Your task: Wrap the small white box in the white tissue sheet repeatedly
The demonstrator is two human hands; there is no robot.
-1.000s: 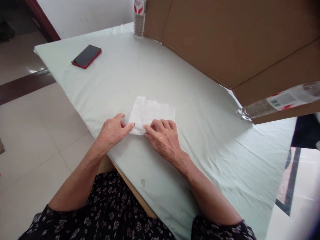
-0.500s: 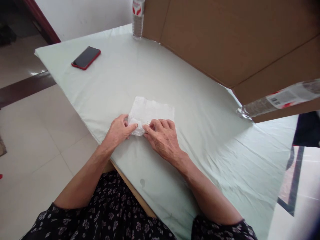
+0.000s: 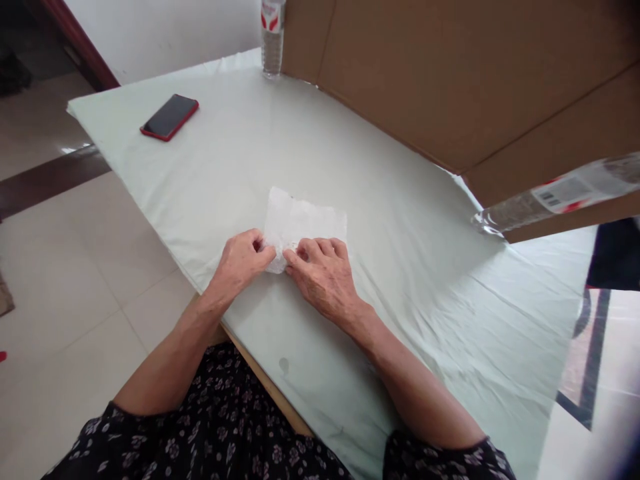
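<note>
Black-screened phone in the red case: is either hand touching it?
No, the phone lies on the pale green tablecloth, apart from the left hand and right hand, which are both at the thin white sheet.

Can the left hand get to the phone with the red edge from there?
Probably yes, with a stretch: between the left hand and the phone I see only tablecloth, nothing blocking. But its fingers seem to pinch the white sheet, so it would likely let go first.

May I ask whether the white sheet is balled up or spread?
Mostly spread: the white sheet lies largely flat on the tablecloth.
</note>
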